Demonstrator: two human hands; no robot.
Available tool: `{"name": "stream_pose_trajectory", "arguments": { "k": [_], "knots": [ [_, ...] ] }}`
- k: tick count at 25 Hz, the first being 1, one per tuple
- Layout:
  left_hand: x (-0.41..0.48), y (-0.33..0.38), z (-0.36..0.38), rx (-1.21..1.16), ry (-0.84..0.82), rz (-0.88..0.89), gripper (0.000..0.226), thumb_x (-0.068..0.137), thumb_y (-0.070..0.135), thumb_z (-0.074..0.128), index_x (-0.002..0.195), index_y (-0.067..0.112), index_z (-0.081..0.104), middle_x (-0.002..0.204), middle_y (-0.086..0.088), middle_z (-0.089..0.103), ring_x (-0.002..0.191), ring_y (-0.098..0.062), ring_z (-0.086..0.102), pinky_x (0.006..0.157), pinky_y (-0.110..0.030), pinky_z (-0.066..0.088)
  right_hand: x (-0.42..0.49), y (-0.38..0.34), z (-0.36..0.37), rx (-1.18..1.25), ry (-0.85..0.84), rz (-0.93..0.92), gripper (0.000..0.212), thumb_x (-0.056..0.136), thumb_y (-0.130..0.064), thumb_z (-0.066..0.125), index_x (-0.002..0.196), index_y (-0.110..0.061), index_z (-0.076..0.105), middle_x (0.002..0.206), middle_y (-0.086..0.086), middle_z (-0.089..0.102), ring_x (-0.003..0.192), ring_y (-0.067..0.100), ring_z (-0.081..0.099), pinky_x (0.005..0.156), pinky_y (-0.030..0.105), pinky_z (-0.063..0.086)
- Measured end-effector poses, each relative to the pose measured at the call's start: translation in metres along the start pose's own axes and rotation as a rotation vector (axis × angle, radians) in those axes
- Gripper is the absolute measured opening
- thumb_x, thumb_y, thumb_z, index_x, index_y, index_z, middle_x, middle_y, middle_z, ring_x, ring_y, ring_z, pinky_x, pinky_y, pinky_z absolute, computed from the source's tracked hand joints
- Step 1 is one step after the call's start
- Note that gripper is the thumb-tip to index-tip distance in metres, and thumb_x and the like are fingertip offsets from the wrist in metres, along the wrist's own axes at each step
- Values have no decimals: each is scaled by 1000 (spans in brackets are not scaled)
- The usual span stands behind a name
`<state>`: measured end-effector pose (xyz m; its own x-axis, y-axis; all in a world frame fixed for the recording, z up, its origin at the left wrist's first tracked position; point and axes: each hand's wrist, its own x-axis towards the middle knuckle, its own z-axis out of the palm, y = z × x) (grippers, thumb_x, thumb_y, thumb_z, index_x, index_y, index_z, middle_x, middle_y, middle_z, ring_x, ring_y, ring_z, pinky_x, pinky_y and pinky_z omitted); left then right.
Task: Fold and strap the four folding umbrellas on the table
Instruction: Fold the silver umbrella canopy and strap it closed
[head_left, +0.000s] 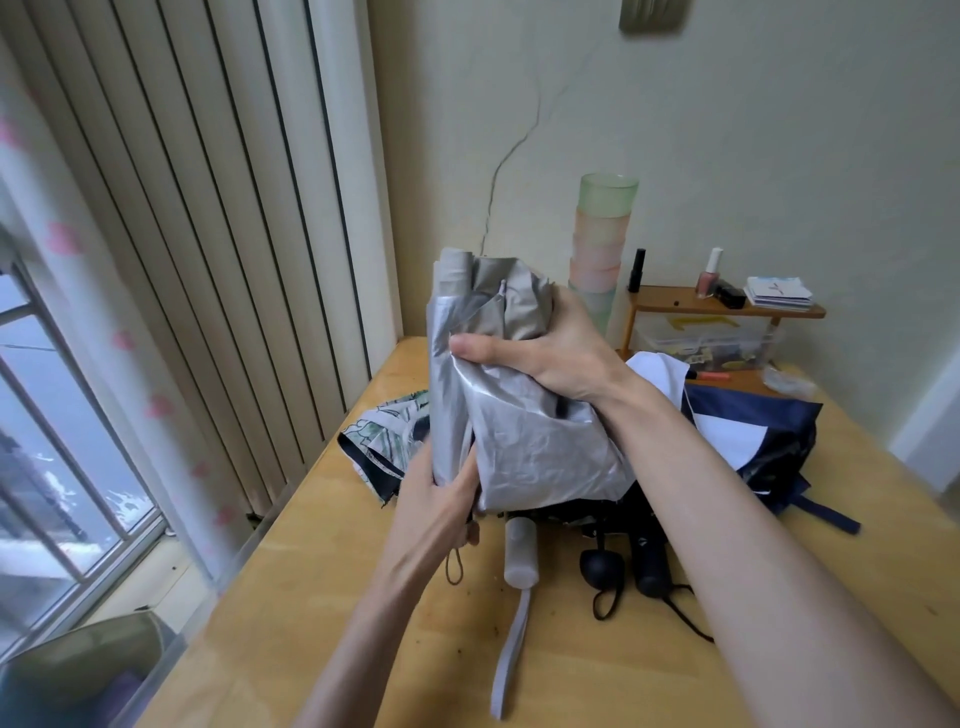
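Head view. Held silver umbrella (519, 415) upright above table (332, 597). Gripped its lower folds in left hand (441, 499), fingers curled; pinched loose canopy near the top with right hand (550, 353), thumb pressed flat. Could not make out its handle, perhaps buried in the left palm. Counted three more umbrellas (753, 431) heaped behind, partly covered, and three handles (519, 553) on the table.

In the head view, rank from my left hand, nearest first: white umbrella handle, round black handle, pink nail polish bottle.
1. White umbrella handle, beside the left hand.
2. Round black handle, farther right.
3. Pink nail polish bottle, on back shelf.
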<state>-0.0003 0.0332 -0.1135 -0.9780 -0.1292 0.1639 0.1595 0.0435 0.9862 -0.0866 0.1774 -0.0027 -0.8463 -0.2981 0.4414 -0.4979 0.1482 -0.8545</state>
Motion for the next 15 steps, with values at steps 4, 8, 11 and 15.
{"name": "stream_pose_trajectory", "arguments": {
  "k": [4,8,11,15],
  "knots": [
    [-1,-8,9,99,177,290,21,99,24,71,116,27,59,83,8,67,63,-18,62,51,-33,51,0,5,2,6,23,17,48,73,-17,98,111,-2,73,103,3,81,96,12,77,82,22,59],
    [-2,-2,5,-10,44,85,32,103,28,64,79,10,53,53,-8,55,41,-22,48,36,-24,33,-3,3,2,-3,-13,47,50,73,-20,98,115,-13,71,108,-2,80,99,9,76,86,23,59],
    [1,0,1,24,78,64,44,99,29,69,66,14,45,46,-5,47,37,-21,40,36,-22,28,-6,3,3,-8,-41,38,49,77,-21,96,117,-16,69,109,-5,78,99,7,75,88,24,57],
    [9,-12,-4,52,217,110,47,96,23,75,64,10,43,48,-7,45,41,-21,41,39,-26,31,-10,3,4,-83,-53,2,75,77,-28,95,142,-21,58,134,-4,68,122,3,65,97,14,50]
  ]
}}
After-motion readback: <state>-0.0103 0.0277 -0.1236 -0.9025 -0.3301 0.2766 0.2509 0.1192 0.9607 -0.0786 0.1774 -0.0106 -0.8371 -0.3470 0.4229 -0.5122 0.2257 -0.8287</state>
